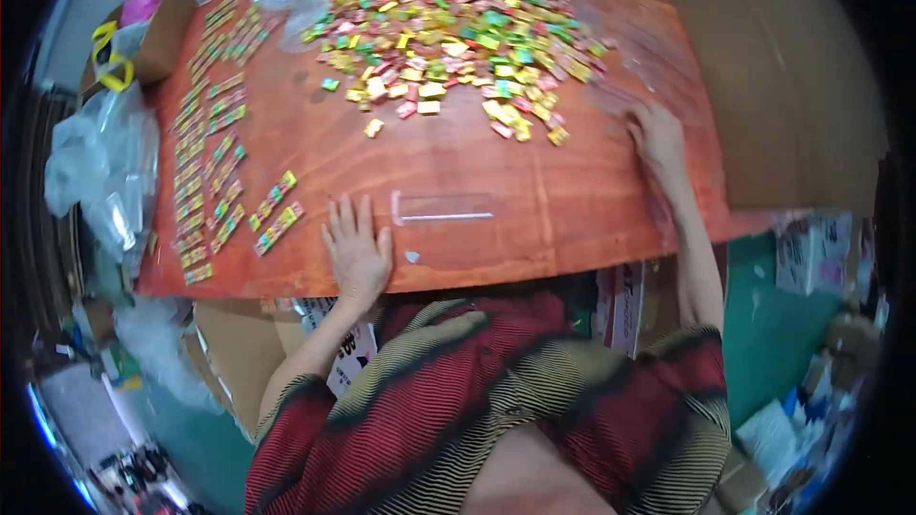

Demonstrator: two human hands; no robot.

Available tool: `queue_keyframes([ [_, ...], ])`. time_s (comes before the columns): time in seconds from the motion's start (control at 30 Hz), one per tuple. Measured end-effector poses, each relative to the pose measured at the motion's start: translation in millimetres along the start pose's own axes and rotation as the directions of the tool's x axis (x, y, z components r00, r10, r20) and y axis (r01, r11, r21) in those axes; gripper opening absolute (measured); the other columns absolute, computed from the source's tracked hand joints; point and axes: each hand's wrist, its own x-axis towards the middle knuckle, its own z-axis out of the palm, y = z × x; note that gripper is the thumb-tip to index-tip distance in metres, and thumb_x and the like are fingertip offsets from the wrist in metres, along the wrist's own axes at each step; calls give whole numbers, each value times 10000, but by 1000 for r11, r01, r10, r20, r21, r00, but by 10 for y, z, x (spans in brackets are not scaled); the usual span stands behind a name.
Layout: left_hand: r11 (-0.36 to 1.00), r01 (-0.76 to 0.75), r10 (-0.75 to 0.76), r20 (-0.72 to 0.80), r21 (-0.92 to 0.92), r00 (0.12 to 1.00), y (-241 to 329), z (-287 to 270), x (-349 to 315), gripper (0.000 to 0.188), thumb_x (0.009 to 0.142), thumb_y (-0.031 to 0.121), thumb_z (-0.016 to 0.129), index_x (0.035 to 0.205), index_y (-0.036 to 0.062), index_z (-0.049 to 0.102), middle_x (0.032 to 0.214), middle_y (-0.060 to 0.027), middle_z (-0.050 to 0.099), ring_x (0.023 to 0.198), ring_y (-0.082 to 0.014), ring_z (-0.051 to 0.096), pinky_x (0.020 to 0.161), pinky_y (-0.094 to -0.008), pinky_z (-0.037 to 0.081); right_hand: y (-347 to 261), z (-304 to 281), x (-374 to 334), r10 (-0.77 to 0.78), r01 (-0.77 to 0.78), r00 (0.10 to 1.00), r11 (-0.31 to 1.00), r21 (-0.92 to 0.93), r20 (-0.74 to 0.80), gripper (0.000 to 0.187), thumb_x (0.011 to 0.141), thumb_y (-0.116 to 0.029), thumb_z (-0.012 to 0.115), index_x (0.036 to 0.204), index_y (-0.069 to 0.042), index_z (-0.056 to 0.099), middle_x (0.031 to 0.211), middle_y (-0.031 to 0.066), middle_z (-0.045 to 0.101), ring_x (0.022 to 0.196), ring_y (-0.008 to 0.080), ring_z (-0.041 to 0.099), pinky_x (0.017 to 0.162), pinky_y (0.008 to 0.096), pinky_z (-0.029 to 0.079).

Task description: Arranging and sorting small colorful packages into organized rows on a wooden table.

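Observation:
My left hand [358,250] lies flat near the table's front edge, fingers spread, with nothing in it. Just right of it a narrow clear plastic tray [446,208] with a pale rim lies on the table. My right hand [658,138] is over the table's right side, its fingers loosely bent and a little apart; nothing shows in them. Beyond both hands spreads a large heap of small wrapped pieces like candies [448,19] in yellow, red, pink and green. Short strips of the same pieces [191,171] stand in columns on the left.
The reddish wooden table [468,262] carries all this. A tall cardboard sheet [782,76] borders its right side. Clear plastic bags [110,167] hang at the left edge, below a cardboard box [157,38] with yellow handles. Open cartons [239,353] stand under the front edge.

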Motion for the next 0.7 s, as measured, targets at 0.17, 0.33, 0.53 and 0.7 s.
queue_keyframes([
  [0.17,994,-82,76,-78,-69,994,-4,65,85,520,820,282,508,1277,65,389,1357,-194,293,1284,-366,212,1017,-523,179,100,136,-87,12,-30,993,988,-152,-120,71,723,-96,570,784,-70,545,769,113,540,764,304,528,678,405,404],
  [0.33,919,-263,166,-315,-295,935,17,55,49,471,791,162,563,1224,36,426,1306,-200,356,1253,-363,280,1011,-506,217,-385,-99,-26,-14,-7,987,991,-132,-159,122,747,-89,528,865,-60,510,834,122,530,811,280,515,707,391,377],
  [0.53,879,-395,317,-291,-266,902,498,-23,213,450,750,194,620,1155,45,491,1269,-189,388,1217,-383,319,975,-532,243,-1075,34,-381,-168,164,985,983,-78,-43,98,758,-98,529,849,-64,511,835,122,521,824,280,510,723,392,366],
  [0.7,855,-447,379,-268,-265,885,459,142,296,341,769,217,618,1075,78,557,1221,-160,448,1177,-341,373,953,-514,277,-1274,130,-473,-102,100,992,995,21,71,173,721,-150,613,839,-69,516,826,99,516,837,269,500,739,381,359],
])
